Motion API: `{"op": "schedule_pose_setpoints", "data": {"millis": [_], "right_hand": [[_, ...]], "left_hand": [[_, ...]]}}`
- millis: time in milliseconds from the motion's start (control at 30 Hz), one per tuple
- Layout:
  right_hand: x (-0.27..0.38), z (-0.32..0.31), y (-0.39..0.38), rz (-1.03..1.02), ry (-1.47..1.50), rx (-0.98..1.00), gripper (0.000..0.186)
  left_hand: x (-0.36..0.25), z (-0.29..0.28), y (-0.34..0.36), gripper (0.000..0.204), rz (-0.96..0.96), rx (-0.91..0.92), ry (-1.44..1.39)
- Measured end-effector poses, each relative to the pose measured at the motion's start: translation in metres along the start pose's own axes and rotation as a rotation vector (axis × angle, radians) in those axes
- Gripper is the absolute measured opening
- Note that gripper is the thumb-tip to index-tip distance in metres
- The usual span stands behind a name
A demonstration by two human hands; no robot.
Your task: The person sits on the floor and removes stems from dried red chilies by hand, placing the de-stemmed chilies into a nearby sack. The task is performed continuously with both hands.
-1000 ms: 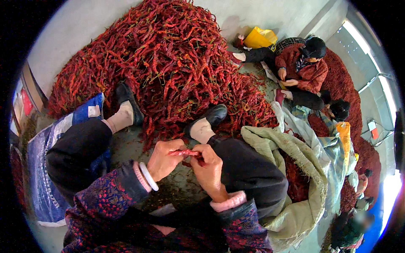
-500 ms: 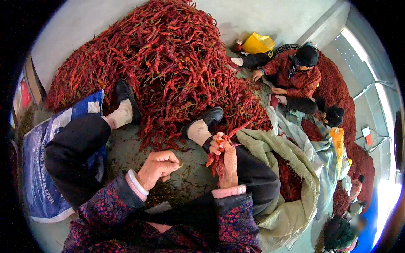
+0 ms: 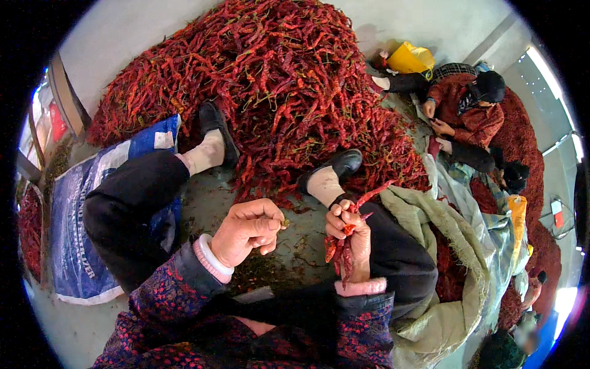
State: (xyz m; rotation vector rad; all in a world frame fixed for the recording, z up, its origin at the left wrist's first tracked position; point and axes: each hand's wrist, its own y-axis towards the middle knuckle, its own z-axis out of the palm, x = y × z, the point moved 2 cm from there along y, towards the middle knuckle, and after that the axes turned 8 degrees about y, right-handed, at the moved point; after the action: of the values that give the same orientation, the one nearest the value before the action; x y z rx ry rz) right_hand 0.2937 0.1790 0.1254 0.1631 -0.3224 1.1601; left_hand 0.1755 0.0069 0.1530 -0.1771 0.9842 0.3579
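Note:
My left hand point(image 3: 249, 230), with a white bangle at the wrist, pinches a small yellowish-green bit point(image 3: 284, 224) that looks like a chili stem. Several dried red chilies point(image 3: 342, 252) are clasped in my right hand point(image 3: 353, 237), their ends poking out above and below the fingers. The two hands are apart, over the grey floor between my legs. Beyond my shoes rises a big heap of dried red chilies point(image 3: 258, 86), some with pale green stems. To the right of my right leg, an open pale-green woven sack point(image 3: 467, 264) has red chilies inside.
A blue and white woven sack point(image 3: 92, 215) lies under my left leg. Stem scraps point(image 3: 264, 270) litter the floor. At the right, a co-worker point(image 3: 467, 111) sits by the heap near a yellow bag point(image 3: 412, 58). A darker red heap point(image 3: 522, 135) stands behind them.
The view has swung left, so the scene sits further right. Both my hands keep their holds. The co-worker has drawn an outstretched hand back, bringing both hands close together.

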Motion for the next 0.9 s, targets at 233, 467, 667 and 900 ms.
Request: {"op": "schedule_pose_setpoints", "data": {"millis": [233,467,667,900], "right_hand": [[0.004,-0.007,0.000,-0.040,0.008,-0.003,0.014],[-0.004,-0.004,0.000,-0.023,0.060,-0.049,0.009],[-0.006,-0.022,0.002,-0.021,-0.070,-0.201,0.016],[-0.021,-0.028,0.007,0.061,-0.066,-0.377,0.020]], "left_hand": [[-0.002,0.000,-0.007,0.005,-0.083,-0.002,0.491],[0.082,-0.039,-0.027,0.020,0.390,0.395,1.478],[0.057,-0.111,0.013,0.012,-0.076,-0.295,1.243],[0.121,-0.148,0.020,0.027,-0.050,-0.205,1.609]]}}
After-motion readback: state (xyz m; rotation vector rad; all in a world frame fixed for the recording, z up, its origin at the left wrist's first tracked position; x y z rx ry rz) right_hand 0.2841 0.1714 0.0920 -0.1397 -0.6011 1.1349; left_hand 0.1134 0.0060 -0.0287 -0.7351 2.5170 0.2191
